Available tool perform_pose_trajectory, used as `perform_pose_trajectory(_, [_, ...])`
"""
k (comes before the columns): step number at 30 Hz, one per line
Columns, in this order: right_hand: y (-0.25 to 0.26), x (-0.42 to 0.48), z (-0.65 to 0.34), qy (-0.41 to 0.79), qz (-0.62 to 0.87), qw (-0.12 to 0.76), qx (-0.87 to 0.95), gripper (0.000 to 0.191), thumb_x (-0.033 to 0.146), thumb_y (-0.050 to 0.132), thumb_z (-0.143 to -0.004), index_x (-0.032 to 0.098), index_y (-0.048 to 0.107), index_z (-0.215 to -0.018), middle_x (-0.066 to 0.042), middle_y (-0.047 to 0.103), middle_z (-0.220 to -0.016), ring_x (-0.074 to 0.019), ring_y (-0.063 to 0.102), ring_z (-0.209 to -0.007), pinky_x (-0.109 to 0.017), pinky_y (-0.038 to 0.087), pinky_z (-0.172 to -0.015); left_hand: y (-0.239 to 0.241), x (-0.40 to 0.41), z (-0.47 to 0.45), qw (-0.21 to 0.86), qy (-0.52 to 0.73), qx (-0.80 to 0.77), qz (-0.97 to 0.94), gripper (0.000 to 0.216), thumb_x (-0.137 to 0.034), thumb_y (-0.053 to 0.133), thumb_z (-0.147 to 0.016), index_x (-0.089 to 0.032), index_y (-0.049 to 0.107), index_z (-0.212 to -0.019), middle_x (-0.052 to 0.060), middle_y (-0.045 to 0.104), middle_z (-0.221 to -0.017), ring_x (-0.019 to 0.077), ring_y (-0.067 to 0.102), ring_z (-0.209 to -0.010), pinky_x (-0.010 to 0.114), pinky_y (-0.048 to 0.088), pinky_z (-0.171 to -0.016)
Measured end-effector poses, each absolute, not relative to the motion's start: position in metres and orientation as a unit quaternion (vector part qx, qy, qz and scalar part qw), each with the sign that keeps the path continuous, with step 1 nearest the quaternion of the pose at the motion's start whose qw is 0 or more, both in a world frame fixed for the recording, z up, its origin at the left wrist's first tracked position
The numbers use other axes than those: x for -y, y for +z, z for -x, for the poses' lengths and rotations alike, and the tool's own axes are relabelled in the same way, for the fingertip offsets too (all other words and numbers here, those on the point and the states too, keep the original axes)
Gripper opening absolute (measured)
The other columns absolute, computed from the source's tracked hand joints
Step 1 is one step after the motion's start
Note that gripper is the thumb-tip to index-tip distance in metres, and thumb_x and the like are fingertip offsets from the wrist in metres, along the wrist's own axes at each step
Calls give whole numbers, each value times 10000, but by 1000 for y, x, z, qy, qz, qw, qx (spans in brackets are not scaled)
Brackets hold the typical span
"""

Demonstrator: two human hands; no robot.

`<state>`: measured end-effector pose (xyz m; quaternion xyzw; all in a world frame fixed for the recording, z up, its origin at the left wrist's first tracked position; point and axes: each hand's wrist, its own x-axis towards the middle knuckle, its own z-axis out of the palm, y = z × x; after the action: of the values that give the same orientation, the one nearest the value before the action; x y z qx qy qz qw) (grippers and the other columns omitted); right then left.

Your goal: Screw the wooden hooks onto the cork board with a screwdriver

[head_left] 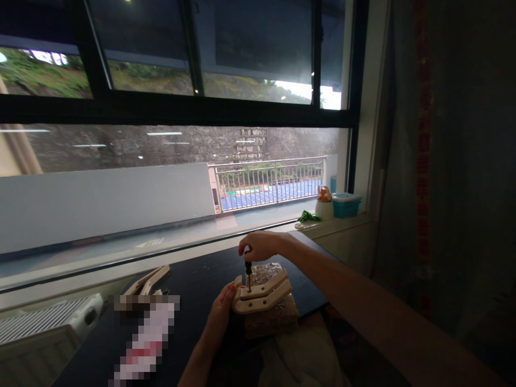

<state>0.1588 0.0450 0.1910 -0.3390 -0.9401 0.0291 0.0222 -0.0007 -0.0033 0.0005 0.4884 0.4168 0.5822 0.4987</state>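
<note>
My right hand (260, 245) is closed around the handle of a small screwdriver (248, 271) held upright, its tip down on the left end of two curved wooden pieces (264, 295). These light wooden pieces lie stacked on a rough board block (274, 317) on the dark table (193, 285). My left hand (222, 310) presses against the left end of the wooden pieces, fingers curled round them.
More curved wooden pieces (147, 279) lie at the table's far left, beside a blurred-out patch. A white radiator (48, 317) stands at lower left. On the window sill at right sit a small white pot (324, 207) and a teal box (346, 204). Light cloth (298, 360) lies below the block.
</note>
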Motion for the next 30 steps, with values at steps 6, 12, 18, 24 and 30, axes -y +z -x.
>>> perform_pose_trajectory(6, [190, -43, -158, 30, 338, 7, 941, 308, 203, 508, -739, 171, 696, -981, -49, 708, -889, -144, 618, -780, -195, 411, -631, 0, 2, 1, 493, 577, -423, -495, 513, -538, 550, -777, -138, 627, -1090, 87, 712, -1023, 296, 608, -1026, 370, 443, -912])
perform_pose_trajectory(12, [188, -40, -156, 37, 359, -3, 932, 290, 215, 479, -763, 136, 706, -925, -50, 711, -746, -128, 614, -674, -185, 391, -547, -2, 2, 1, 494, 588, -414, -489, 488, -519, 550, -787, -148, 627, -1095, 75, 711, -1036, 279, 620, -999, 357, 448, -894])
perform_pose_trajectory(18, [187, -39, -155, 32, 369, 3, 929, 308, 253, 488, -765, 151, 689, -975, -59, 712, -791, -154, 619, -759, -206, 399, -589, 1, 4, 0, 509, 582, -406, -487, 518, -526, 552, -782, -143, 612, -1126, 81, 708, -1041, 289, 615, -1016, 380, 441, -917])
perform_pose_trajectory(24, [195, -40, -159, 46, 342, 2, 939, 324, 213, 526, -730, 188, 682, -1013, -32, 705, -887, -124, 612, -751, -181, 400, -606, 6, 6, -1, 493, 581, -414, -498, 531, -535, 569, -762, -129, 626, -1102, 93, 702, -1051, 304, 605, -1029, 390, 432, -928])
perform_pose_trajectory(30, [192, -41, -160, 53, 357, 4, 933, 301, 196, 487, -766, 146, 691, -982, -37, 705, -739, -110, 608, -667, -175, 398, -578, 2, 3, 0, 493, 587, -408, -496, 520, -531, 560, -774, -129, 623, -1098, 95, 705, -1042, 304, 605, -1028, 391, 433, -925])
